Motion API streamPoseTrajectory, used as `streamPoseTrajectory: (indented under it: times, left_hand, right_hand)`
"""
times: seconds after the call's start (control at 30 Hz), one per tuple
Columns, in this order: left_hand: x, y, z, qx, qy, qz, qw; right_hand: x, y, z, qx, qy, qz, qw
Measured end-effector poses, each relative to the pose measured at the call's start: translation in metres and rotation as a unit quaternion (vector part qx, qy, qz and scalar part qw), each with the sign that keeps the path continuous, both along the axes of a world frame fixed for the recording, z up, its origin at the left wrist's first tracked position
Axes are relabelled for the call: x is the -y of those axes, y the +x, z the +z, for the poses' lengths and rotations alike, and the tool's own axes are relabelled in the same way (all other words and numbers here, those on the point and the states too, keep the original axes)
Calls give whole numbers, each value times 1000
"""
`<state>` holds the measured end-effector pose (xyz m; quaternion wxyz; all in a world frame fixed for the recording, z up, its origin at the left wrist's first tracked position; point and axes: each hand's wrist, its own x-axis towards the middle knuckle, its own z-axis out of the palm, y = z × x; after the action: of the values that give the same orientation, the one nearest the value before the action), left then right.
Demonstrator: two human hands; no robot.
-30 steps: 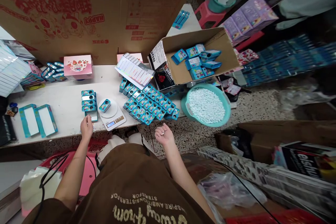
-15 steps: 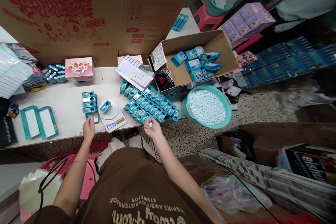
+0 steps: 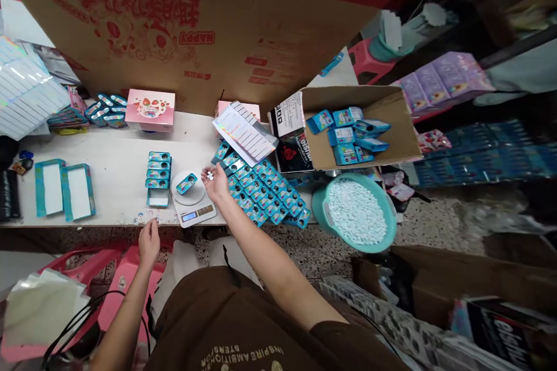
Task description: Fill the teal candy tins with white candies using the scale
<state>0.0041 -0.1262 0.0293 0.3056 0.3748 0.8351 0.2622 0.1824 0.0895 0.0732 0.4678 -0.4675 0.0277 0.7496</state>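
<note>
My right hand (image 3: 216,185) is turned palm up just right of the scale, cupped around a few small white tablets (image 3: 210,175). On the round plate of the white digital scale (image 3: 185,192) rests one blue tin (image 3: 187,184), its display lit. My left hand (image 3: 149,242) is at the table's front edge with its fingers drawn together; whatever they may pinch is too small to make out. Beyond it, a blue tray (image 3: 157,197) holds a column of blue tins (image 3: 158,174). Many more blue tins (image 3: 265,191) stand in tight rows beside my right forearm.
A turquoise basin (image 3: 319,208) full of white tablets stands at the right. Behind it, an open carton (image 3: 387,104) contains loose blue tins. Sticker sheets (image 3: 243,130) lie over the rows. Two blue trays (image 3: 89,171) sit at left, and a tall carton (image 3: 235,64) rises behind the table.
My right hand has moved left and farther forward, toward the scale, with the tablets. My left hand has drawn back from the blue tray to the table edge. The camera view has shifted.
</note>
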Motion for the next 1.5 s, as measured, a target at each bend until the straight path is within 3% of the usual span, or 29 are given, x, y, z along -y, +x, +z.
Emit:
streamPoseTrajectory:
  times: [0.23, 0.53, 0.83, 1.1, 1.33, 1.5]
  left_hand:
    - [30, 0, -11, 32, -21, 55, 998]
    - [48, -1, -21, 47, -4, 103, 994]
    - [48, -3, -19, 59, -19, 131, 989]
    - [47, -4, -22, 65, -19, 141, 988]
    - [40, -5, -22, 64, -22, 132, 989]
    - [28, -3, -19, 82, -25, 125, 988]
  right_hand:
    - [-2, -29, -14, 64, 37, 23, 997]
    - [9, -37, -30, 171, 127, 28, 977]
    - [15, -45, -31, 275, 180, 37, 944]
    - [20, -49, -25, 302, 200, 31, 932]
    - [19, -34, -18, 321, 209, 21, 923]
    - [25, 7, -12, 353, 189, -14, 916]
